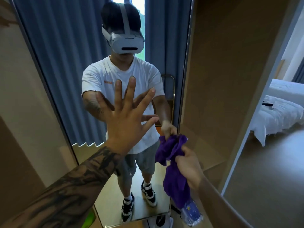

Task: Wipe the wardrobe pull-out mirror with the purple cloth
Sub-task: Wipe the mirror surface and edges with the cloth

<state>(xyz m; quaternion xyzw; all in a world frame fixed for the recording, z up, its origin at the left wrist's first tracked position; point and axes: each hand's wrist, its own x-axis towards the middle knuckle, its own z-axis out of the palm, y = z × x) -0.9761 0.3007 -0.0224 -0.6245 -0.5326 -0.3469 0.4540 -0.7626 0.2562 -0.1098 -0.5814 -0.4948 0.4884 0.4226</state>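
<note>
The tall pull-out mirror [69,66] fills the middle of the head view and reflects me and blue curtains. My left hand [126,122] lies flat on the glass, fingers spread wide and straight. My right hand [189,165] grips a bunched purple cloth [176,176] at the mirror's right edge, low down. The cloth's top touches the glass by the frame, and the rest hangs below my fist.
Brown wardrobe panels [222,79] stand on both sides of the mirror. A bed with white bedding [283,111] sits beyond the doorway at right. A plastic-wrapped purple package [191,214] and a white bag lie on the floor by the mirror's foot.
</note>
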